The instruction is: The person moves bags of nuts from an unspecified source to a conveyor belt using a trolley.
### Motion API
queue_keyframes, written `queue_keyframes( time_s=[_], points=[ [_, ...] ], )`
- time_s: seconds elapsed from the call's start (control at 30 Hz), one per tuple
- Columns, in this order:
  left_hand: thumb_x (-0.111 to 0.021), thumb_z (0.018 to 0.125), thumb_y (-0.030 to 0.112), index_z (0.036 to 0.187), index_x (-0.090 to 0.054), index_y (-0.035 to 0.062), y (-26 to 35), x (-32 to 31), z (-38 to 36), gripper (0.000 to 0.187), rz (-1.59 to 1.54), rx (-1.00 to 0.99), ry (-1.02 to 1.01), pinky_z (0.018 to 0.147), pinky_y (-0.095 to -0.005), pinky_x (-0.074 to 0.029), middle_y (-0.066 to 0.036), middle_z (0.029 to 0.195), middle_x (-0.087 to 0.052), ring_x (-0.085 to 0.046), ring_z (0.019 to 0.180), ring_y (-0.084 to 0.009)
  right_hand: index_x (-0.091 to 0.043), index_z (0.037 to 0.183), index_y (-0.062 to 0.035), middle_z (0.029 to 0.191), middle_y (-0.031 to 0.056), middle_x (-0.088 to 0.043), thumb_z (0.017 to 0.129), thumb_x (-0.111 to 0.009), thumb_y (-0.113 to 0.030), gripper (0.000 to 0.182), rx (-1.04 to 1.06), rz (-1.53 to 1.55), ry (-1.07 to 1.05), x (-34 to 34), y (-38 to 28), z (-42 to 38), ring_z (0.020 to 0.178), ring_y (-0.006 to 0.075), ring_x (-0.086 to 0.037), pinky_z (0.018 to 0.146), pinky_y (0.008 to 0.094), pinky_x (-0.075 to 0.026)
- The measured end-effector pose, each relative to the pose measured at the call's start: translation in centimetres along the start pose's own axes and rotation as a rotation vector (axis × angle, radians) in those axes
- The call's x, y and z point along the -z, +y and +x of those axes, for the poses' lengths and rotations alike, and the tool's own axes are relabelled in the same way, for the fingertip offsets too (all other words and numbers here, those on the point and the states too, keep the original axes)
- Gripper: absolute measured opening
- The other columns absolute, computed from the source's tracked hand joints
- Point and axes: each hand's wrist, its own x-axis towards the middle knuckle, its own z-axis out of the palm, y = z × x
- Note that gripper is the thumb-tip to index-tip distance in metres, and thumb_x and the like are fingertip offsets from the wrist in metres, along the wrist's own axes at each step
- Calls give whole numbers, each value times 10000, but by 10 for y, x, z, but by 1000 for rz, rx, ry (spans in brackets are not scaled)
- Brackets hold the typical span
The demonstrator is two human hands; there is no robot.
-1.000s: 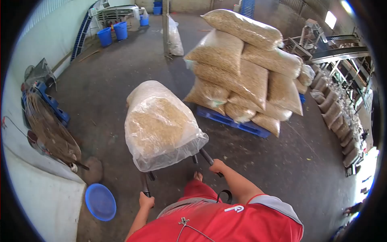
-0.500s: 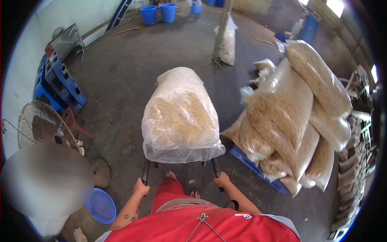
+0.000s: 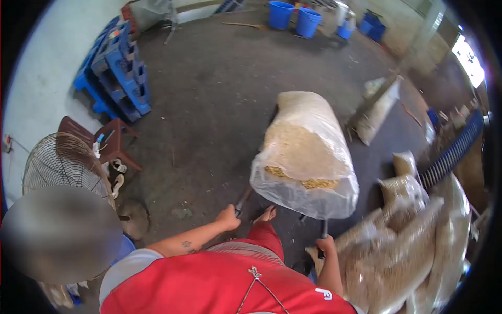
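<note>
closed around a dark bar each, the left hand (image 3: 228, 217) and the right hand (image 3: 325, 245) hold the two handles (image 3: 323, 228) below a big clear plastic sack (image 3: 307, 152) of tan material, which lies ahead of the person, with stacked filled sacks (image 3: 402, 256) near the right hand and a fan (image 3: 65, 165) to the left.

Floor (image 3: 209, 125) is open left of bag (image 3: 308, 141), up to fan (image 3: 60, 162), chair (image 3: 111, 144) and pallets (image 3: 121, 68). Sacks (image 3: 402, 261) crowd right side, near right handle (image 3: 324, 229).

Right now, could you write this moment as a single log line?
left hand: on handle | right hand: on handle | sack: on cart | chair: beside fan
</note>
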Motion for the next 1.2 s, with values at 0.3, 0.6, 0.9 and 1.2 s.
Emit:
queue_keyframes(
  time_s=[0.3,0.6,0.9,1.2],
  points=[
    [-649,753,84,1164,-529,-23,195,135,228,441,-123,37,-19,746,-502,-545,-278,989,-684,-699,899,-416,-550,783,49,581,99,-545,753,-580,-24,84,71,-44,-12,75,-216,234,439,230,-566,410,376,-448],
    [-680,743,236,1200,-638,102,232,193,227,478,59,-190,121,853,-480,-540,-206,1003,-725,-705,964,-384,-587,714,-8,586,88,-592,742,-630,-90,96,238,-4,170,67,-245,180,513,227,-615,479,386,-455],
    [-590,723,-26,1172,-508,1,241,219,495,457,-57,-299,-36,379,-360,-415,-93,639,-547,-555,435,-210,-710,1002,-17,999,239,-712,718,-666,-230,359,-68,105,245,11,-344,276,963,379,-701,833,454,-548],
    [-621,721,-23,1084,-492,17,403,349,822,388,29,-304,-161,398,-345,-423,-72,655,-536,-549,453,-185,-633,1096,5,1073,285,-680,747,-664,-215,414,-213,219,227,33,-600,450,1038,410,-671,901,477,-523]
  ],
)
